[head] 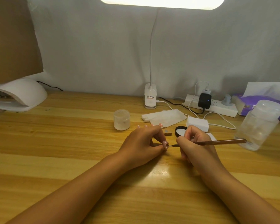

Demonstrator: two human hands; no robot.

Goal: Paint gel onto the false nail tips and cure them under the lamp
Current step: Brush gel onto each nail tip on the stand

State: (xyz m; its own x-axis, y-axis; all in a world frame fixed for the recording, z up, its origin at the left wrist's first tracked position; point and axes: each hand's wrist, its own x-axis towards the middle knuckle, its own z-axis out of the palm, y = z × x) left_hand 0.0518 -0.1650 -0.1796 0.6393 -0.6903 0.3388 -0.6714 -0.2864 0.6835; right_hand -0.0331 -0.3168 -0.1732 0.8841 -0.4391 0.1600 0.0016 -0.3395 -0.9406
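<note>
False nail tip, probably light and slippery, hid pinched in my left hand [141,147]; right hand [195,143], three o'clock, gripped the brush [221,141].

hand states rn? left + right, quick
Left hand: pinches a small pink dotted false nail tip.
Right hand: grips a thin brown-handled brush.

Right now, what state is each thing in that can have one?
Left hand: pinching a small piece, mostly hidden.
Right hand: holding the brush, bristles at that piece.
Desk lamp: on.
Curing lamp: no glow visible.
Black lid: off, lying inside up.
Frosted jar: upright; capped or not, unclear.
Black adapter: plugged in, blue light lit.
Clear container: capped.
</note>
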